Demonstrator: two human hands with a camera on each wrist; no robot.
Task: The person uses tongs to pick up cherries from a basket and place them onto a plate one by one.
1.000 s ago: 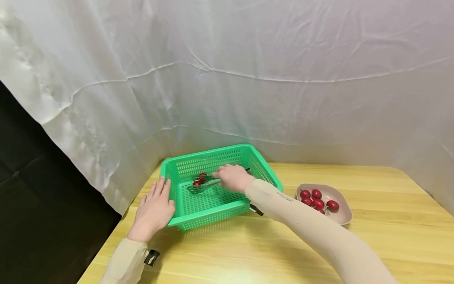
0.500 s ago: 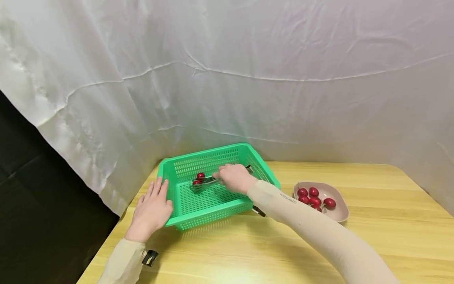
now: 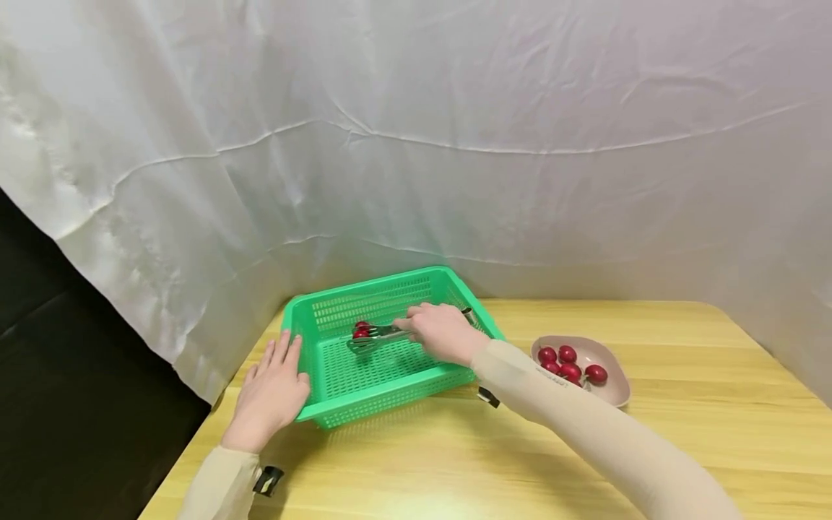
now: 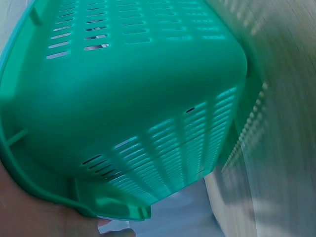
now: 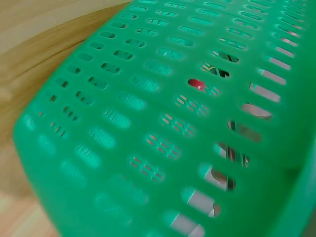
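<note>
A green perforated basket [image 3: 373, 399] stands on the table. My left hand [image 3: 271, 393] rests on its left rim, fingers extended; the left wrist view shows the basket's outer wall [image 4: 123, 94] close up. Reaching inside, my right hand [image 3: 445, 334] grips metal tongs [image 3: 390, 332]. The tongs' heads lie low in the basket at two red radishes [image 3: 360, 332], partly covering them. In the right wrist view the basket wall [image 5: 98, 163] hides most of the hand, and a bit of red radish [image 5: 196, 84] shows through a slot.
A pale pink bowl [image 3: 614, 390] with several red radishes [image 3: 567, 354] stands right of the basket, beside the right forearm. The wooden table [image 3: 416, 469] extends to the front. A white curtain [image 3: 416, 180] hangs close behind, with black cloth [image 3: 84, 404] at the left.
The tongs' heads were spread apart around the radishes and have come closer together. The right hand has moved slightly right relative to the basket. The left hand stays on the rim.
</note>
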